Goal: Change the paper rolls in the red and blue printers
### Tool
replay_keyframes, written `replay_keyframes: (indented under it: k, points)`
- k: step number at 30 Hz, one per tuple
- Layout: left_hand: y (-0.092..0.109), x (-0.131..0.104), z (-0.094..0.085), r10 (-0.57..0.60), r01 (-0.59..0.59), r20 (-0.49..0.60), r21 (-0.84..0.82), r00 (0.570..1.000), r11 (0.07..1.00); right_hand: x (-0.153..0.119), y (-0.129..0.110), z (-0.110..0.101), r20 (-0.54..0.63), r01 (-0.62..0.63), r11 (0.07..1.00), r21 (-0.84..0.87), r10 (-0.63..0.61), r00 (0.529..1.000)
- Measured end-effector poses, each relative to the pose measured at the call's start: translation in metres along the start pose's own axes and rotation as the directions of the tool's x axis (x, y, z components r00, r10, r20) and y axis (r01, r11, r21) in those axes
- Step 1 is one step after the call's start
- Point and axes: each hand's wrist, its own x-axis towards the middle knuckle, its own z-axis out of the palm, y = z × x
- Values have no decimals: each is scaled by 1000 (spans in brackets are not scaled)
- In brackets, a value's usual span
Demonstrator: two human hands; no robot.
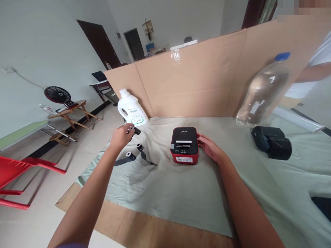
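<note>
A small red and black label printer (184, 145) stands on the grey-green cloth, a slot and white stickers on it. My right hand (210, 146) rests against its right side, fingers stretched out along the casing. To the left, the fingers of my left hand (122, 136) are closed on a small black roll (137, 131), which they partly cover. Nearer to me lie two more black rolls, one (140, 147) with a dark strip trailing from it and another (130, 156) with its strip running left.
A white detergent bottle (132, 109) stands behind my left hand. Cardboard (191, 79) walls off the back. A large clear bottle (263, 91) and a black device (272, 142) are at the right. Another person's arm (314, 72) shows far right. A red chair (28, 167) is at left.
</note>
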Motion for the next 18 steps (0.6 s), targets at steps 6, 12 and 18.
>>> replay_keyframes:
  k: [6, 12, 18]
  points:
    - [9, -105, -18, 22, -22, 145, 3, 989, 1000, -3, -3, 5, 5, 2, 999, -48, -2, 1000]
    - [2, -166, 17, -55, 68, 207, -52, 977, 996, -3, -1, 3, 30, 22, 996, -82, -19, 999]
    - [36, -145, 28, -42, 36, -38, -132, 998, 991, -9, 15, 23, -229, 169, 973, -158, -202, 952]
